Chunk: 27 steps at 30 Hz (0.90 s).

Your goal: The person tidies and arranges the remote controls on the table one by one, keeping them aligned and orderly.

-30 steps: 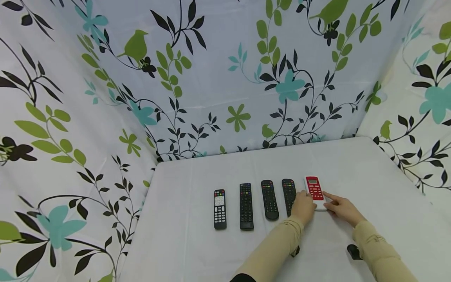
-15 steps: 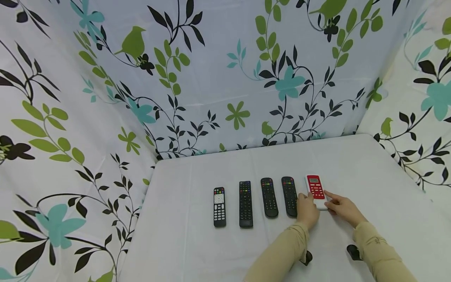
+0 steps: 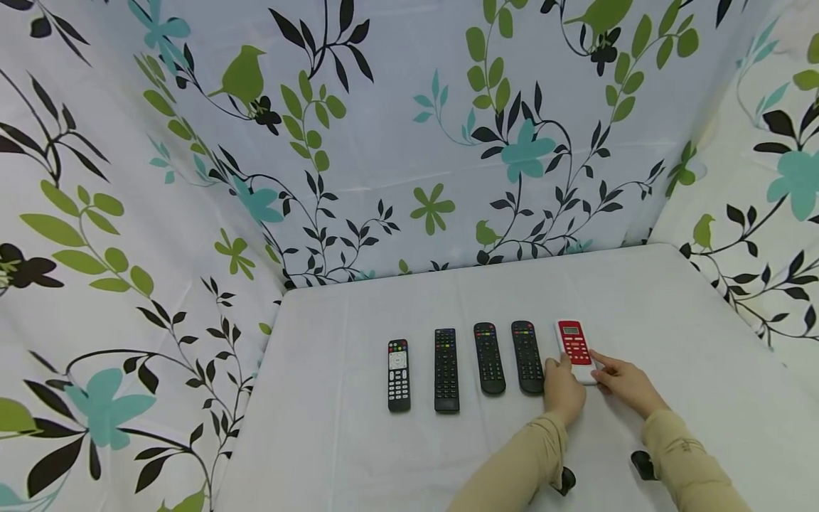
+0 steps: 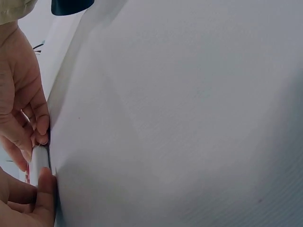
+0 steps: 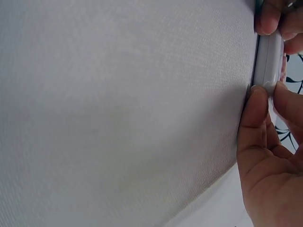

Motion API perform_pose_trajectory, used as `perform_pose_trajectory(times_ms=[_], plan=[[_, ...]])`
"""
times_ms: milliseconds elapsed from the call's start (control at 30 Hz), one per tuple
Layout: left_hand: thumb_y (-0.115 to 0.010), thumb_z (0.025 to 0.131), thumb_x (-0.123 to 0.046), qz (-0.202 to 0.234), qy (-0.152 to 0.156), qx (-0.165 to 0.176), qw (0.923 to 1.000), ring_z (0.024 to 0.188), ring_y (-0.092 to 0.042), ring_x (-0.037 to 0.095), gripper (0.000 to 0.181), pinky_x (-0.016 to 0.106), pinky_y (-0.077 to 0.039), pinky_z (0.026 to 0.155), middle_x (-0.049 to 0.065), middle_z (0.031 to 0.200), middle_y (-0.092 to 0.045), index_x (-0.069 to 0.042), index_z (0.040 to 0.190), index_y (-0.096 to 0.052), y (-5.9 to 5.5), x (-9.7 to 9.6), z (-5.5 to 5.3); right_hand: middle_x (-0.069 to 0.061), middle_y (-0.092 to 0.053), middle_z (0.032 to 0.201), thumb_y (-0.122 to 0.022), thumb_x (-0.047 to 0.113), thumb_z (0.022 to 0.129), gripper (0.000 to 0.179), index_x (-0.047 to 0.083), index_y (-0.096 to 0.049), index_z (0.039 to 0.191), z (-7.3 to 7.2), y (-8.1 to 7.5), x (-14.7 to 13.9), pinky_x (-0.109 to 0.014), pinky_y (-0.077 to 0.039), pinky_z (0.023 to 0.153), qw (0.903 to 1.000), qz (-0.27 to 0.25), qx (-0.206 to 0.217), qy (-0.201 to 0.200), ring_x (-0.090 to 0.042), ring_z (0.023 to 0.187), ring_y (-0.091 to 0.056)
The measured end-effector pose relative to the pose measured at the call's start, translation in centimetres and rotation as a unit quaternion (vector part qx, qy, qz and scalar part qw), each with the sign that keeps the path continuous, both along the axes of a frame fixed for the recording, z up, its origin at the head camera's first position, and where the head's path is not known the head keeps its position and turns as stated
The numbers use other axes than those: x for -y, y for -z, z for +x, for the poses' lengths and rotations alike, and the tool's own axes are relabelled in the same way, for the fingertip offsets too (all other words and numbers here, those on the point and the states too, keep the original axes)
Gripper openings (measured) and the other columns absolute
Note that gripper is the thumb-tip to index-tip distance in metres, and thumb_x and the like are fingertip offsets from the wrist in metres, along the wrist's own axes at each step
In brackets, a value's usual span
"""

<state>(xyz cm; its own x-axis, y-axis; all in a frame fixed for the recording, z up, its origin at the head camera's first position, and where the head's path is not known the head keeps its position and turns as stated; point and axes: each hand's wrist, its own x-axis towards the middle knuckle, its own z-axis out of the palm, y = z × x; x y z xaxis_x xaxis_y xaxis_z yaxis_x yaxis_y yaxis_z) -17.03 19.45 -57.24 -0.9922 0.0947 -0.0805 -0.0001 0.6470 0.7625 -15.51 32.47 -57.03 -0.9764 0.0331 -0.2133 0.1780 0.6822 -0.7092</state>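
A red and white remote control [image 3: 574, 344] with a small display lies flat on the white table, at the right end of a row of remotes. My left hand [image 3: 565, 392] holds its lower left side, the index finger along the edge. At the lower right corner, my right hand [image 3: 630, 386] pinches it. The left wrist view shows the remote's white edge [image 4: 40, 160] between both hands' fingertips. In the right wrist view, the right hand [image 5: 272, 161] grips one end of its pale side [image 5: 268, 61], while left-hand fingers touch the other end.
Left of the hands, a black remote [image 3: 527, 357], another black remote [image 3: 489, 359], a longer one [image 3: 446, 370] and a smaller one with white keys [image 3: 399, 375] lie roughly parallel. A leaf-patterned curtain [image 3: 384, 142] surrounds the table [image 3: 333, 455].
The left hand has shifted right, uncovering the lower end of the neighbouring black remote. The red and white remote has slid slightly toward me. The right hand has barely moved.
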Motion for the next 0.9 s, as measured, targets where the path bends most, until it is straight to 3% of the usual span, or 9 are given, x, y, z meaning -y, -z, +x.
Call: perform_pose_trajectory(times_ms=[200, 600, 800, 900], plan=[[-0.057, 0.083, 0.0, 0.031, -0.004, -0.002, 0.9995, 0.077, -0.048, 0.004, 0.043, 0.017, -0.048, 0.078, 0.003, 0.094, -0.052, -0.001, 0.127, -0.056, 0.1, 0.1, 0.3, -0.007, -0.062, 0.079, -0.052, 0.024, 0.095, 0.054, -0.005, -0.036, 0.137, 0.0, -0.1, -0.1, -0.027, -0.045, 0.063, 1.0, 0.0, 0.005, -0.001, -0.01, 0.069, -0.055], [-0.056, 0.085, -0.002, 0.046, -0.01, 0.007, 0.9989, 0.084, -0.052, 0.005, 0.043, 0.019, -0.048, 0.081, 0.005, 0.098, -0.053, -0.001, 0.128, -0.054, 0.3, 0.4, 0.5, -0.003, -0.053, 0.073, -0.046, 0.027, 0.097, 0.054, -0.003, -0.031, 0.14, 0.0, 0.6, 0.2, -0.026, -0.038, 0.062, 0.9997, -0.019, 0.009, -0.007, -0.008, 0.065, -0.044], [-0.056, 0.085, -0.005, 0.102, 0.0, 0.036, 0.9941, 0.079, -0.048, 0.003, 0.036, 0.019, -0.046, 0.074, 0.0, 0.094, -0.053, -0.004, 0.121, -0.058, 0.4, 0.7, 1.8, -0.005, -0.053, 0.078, -0.049, 0.027, 0.096, 0.057, -0.004, -0.032, 0.141, 1.5, 0.7, 0.1, -0.022, -0.038, 0.061, 0.9995, -0.024, 0.001, 0.018, -0.004, 0.066, -0.043], [-0.057, 0.083, -0.006, 0.125, 0.038, 0.006, 0.9914, 0.069, -0.038, -0.002, 0.028, 0.013, -0.038, 0.064, -0.004, 0.083, -0.05, -0.005, 0.111, -0.062, 0.1, 1.4, 3.1, -0.01, -0.058, 0.089, -0.046, 0.032, 0.097, 0.06, -0.005, -0.03, 0.141, 2.3, 0.6, -0.5, -0.022, -0.04, 0.063, 0.9992, -0.021, 0.016, 0.031, -0.002, 0.07, -0.046]])
